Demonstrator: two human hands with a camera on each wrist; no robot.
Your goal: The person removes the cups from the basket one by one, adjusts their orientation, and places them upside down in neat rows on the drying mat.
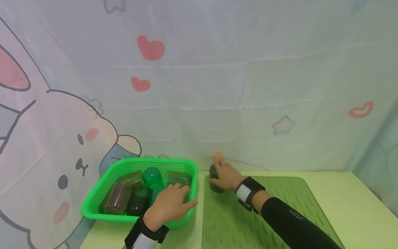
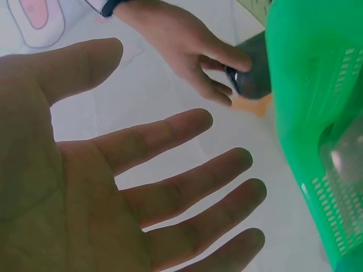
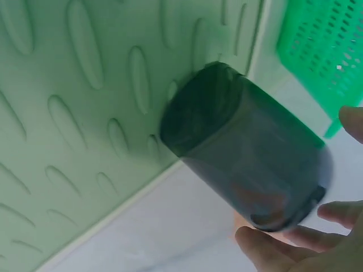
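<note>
A dark translucent cup stands bottom-up at the mat's back left corner, its rim end right at the green mat. My right hand is around the cup's upper end. In the right wrist view its fingers lie loosely by the cup's base, with one fingertip at the edge and the thumb apart from it. My left hand, holding nothing, hovers over the near right part of the green basket. In the left wrist view its fingers are spread and the palm is bare.
Inside the basket lie several tinted cups: a brownish one, a green one and a dark one among them. A printed cloth hangs right behind the pale table. The basket stands just left of the mat.
</note>
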